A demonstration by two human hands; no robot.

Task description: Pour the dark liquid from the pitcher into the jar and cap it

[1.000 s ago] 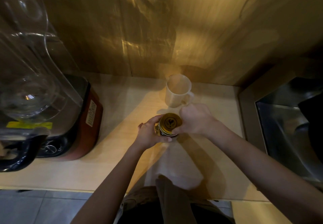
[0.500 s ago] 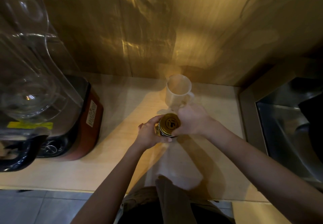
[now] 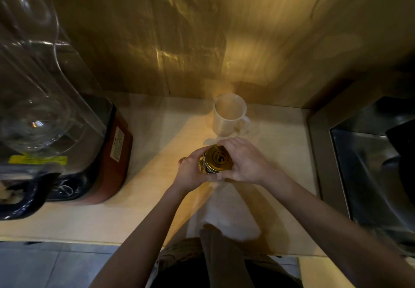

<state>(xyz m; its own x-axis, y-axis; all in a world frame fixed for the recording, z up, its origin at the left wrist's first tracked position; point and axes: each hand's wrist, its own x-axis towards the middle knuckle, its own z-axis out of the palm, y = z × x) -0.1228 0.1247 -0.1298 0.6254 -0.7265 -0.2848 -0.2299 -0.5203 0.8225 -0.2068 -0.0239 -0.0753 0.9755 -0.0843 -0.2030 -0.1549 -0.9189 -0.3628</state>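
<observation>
While both hands grip, jar (image 3: 203,164) stands upright — lid (image 3: 217,159) up.

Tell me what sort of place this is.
Most likely a kitchen or drinks counter: a blender stands on the wooden counter, a steel sink is set in beside it, and a white pitcher stands behind the jar the hands hold.

Forearms bare, no sleeves in view; hands ungloved; dark top, khaki trousers (image 3: 173,254) below.
</observation>
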